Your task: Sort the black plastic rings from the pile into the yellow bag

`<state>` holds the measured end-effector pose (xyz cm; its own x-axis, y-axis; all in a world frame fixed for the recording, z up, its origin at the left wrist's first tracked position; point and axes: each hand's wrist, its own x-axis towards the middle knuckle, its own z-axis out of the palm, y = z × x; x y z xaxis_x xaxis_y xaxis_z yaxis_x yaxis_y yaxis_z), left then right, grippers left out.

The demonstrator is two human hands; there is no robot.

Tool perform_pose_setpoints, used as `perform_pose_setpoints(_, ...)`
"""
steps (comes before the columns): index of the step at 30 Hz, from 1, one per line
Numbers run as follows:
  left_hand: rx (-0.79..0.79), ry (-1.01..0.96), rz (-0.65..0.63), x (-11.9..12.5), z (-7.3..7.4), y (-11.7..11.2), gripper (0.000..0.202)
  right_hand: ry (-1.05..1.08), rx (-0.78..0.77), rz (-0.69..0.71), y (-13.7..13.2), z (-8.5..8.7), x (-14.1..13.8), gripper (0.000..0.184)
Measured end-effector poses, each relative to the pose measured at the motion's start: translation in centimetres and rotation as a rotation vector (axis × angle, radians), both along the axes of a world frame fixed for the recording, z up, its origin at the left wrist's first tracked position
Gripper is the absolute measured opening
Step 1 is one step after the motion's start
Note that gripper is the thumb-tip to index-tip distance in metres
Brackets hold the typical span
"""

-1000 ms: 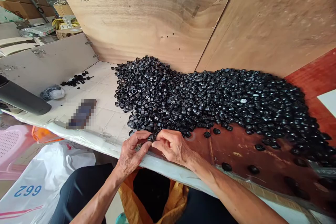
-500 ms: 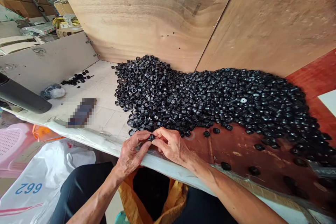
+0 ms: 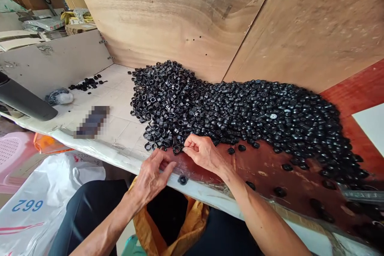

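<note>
My left hand (image 3: 154,174) is at the table's front edge, thumb apart from the loosely curled fingers, with nothing visible in it. My right hand (image 3: 204,153) is at the near side of the pile, thumb and fingers pinched together; whether they hold anything is hidden. Just left of its fingertips is a black ring (image 3: 177,149). A round black cap (image 3: 182,180) shows at the front edge between my hands, above the opening of an orange-yellow sack (image 3: 198,218). Black ring-shaped parts (image 3: 162,100) heap up on the left, merging into glossy black caps (image 3: 270,104) on the right.
Plywood boards (image 3: 180,20) stand along the back. On the left are a blurred-out flat object (image 3: 92,122), a dark grey cylinder (image 3: 27,98), a plastic-wrapped bundle (image 3: 61,97) and small black pieces (image 3: 88,83). Below are a white sack (image 3: 51,192) and a pink stool (image 3: 16,156).
My hands have moved apart from the small black part they held together. The right hand has gone forward to the pile; a black cap now shows at the front edge.
</note>
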<state>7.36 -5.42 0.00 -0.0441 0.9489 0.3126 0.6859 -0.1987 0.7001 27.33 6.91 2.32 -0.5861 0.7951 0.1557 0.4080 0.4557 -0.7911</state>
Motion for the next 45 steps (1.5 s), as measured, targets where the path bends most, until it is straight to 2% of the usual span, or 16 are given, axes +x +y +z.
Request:
perform_pose_setpoints(2, 0.026, 0.029, 0.085, 0.6, -0.6, 1.5, 0.004, -0.047, 0.064, 0.01, 0.2, -0.3, 0.1, 0.012)
perform_pose_setpoints(5, 0.077, 0.127, 0.124, 1.6, -1.5, 3.2, 0.025, -0.124, 0.086, 0.018, 0.3, -0.2, 0.3, 0.02)
perform_pose_setpoints(7, 0.06, 0.196, 0.118, 2.0, -1.9, 3.7, 0.025, -0.172, 0.075, 0.042, 0.3, 0.1, 0.4, 0.023)
perform_pose_setpoints(12, 0.065, 0.199, 0.105, 2.2, -2.1, 3.0, 0.021, -0.239, 0.136, 0.078, 0.0, 0.4, 0.1, 0.023)
perform_pose_setpoints(16, 0.104, 0.132, 0.099, 1.9, -2.2, 2.4, 0.019, -0.272, 0.082, 0.06, -0.3, 1.4, 0.4, 0.021)
perform_pose_setpoints(20, 0.141, -0.006, 0.113, 1.4, -2.3, 2.3, 0.018, -0.349, 0.079, 0.169, -1.7, 2.0, 0.9, 0.023)
perform_pose_setpoints(24, 0.097, -0.112, 0.052, -0.1, -1.9, 2.3, 0.018, -0.453, 0.14, 0.161, -4.6, 1.7, 1.1, 0.018)
perform_pose_setpoints(28, 0.071, -0.104, -0.06, -1.8, -1.6, 2.1, 0.02, -0.333, 0.018, 0.214, -6.7, 2.1, 1.4, 0.014)
perform_pose_setpoints(30, 0.069, -0.132, -0.127, -2.2, -1.6, 2.0, 0.022, -0.267, 0.018, 0.166, -6.6, 2.2, 1.3, 0.012)
perform_pose_setpoints(32, 0.061, -0.178, -0.156, -2.3, -1.7, 2.0, 0.025, -0.238, 0.119, 0.044, -5.9, 1.8, 0.8, 0.013)
perform_pose_setpoints(34, 0.039, -0.239, -0.132, -2.2, -1.8, 2.0, 0.025, -0.287, 0.236, -0.03, -5.0, 0.9, 0.1, 0.021)
perform_pose_setpoints(38, -0.027, -0.342, -0.04, -1.9, -2.1, 1.9, 0.025, -0.481, 0.361, -0.019, -4.1, -1.3, -1.5, 0.013)
perform_pose_setpoints(40, -0.068, -0.384, -0.034, -1.8, -2.1, 1.8, 0.024, -0.507, 0.394, -0.025, -4.0, -2.0, -1.8, 0.012)
perform_pose_setpoints(43, -0.114, -0.454, -0.044, -1.7, -1.9, 1.7, 0.021, -0.36, 0.374, -0.068, -3.8, -2.1, -1.8, 0.012)
perform_pose_setpoints(45, -0.12, -0.472, -0.054, -1.6, -1.7, 1.6, 0.02, -0.153, 0.263, -0.091, -3.4, -1.7, -1.8, 0.01)
